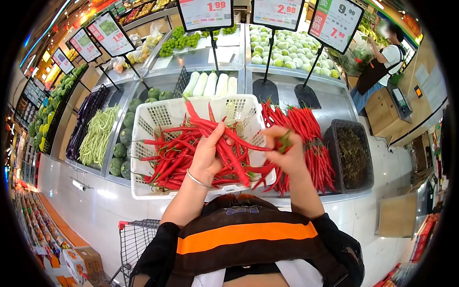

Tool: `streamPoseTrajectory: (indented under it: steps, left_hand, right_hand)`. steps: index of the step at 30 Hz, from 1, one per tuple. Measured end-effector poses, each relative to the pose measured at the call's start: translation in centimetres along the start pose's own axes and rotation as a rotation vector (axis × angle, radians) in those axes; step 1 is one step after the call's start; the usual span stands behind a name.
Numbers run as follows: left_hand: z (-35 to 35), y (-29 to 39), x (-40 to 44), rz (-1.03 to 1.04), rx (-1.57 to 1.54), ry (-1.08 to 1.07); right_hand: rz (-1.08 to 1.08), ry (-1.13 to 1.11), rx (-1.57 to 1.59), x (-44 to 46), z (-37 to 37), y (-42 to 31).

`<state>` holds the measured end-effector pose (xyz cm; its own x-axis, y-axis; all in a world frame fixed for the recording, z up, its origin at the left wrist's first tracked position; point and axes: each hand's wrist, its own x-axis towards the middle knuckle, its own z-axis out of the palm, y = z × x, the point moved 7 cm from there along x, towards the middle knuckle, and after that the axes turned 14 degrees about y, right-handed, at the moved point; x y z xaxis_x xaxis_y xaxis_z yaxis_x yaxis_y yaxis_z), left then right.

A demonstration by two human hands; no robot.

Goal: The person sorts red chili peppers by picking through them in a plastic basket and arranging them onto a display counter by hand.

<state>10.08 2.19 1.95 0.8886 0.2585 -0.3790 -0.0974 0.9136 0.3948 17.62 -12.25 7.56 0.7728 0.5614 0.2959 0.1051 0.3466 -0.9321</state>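
My left hand (210,150), with a silvery bangle at the wrist, is closed round several long red chili peppers (234,160) above a white plastic crate (143,189). More loose red chilies (174,165) fill the crate. At the crate's right edge my right hand (286,149) is closed on red chilies with green stems (285,141); its fingers are slightly blurred. Laid in rows on the metal counter to the right are further red chilies (318,165), just beyond my right hand.
A dark basket (371,177) of brownish produce stands at the right. Price signs (270,52) rise behind the crate. Green beans (98,136) and eggplants lie left. A shopping cart (131,241) is lower left. Another person (382,62) stands upper right.
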Motion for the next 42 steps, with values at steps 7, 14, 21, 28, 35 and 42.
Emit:
streamPoseTrajectory:
  steps: [7,14,21,28,35,42]
  left_hand:
    - [1.6,0.6,-0.6,0.565,1.307,0.128]
    - [1.2,-2.0,-0.6,0.440,1.297,-0.022]
    - [0.9,-3.0,-0.3,0.233,1.019,-0.131]
    - [0.6,-5.0,-0.6,0.126,1.241,-0.160]
    - [-2.5,0.4,1.1,0.218,0.829,0.069]
    - [-2.6,0.2,3.6,0.001,-0.110,0.164]
  right_hand:
    - [0.038,0.090,-0.283,2.3,1.2,-0.8]
    - [-0.216,0.093,-0.577,3.0,1.9,-0.4]
    - [0.168,0.252,0.012,4.7,-4.1,1.9]
    - [0.054,0.242,-0.240,3.9,-3.7,2.8]
    - [-0.145,0.696,0.274,3.1,-15.1,-2.5]
    - [-0.198,0.088,-0.378,0.0,-4.7,0.3]
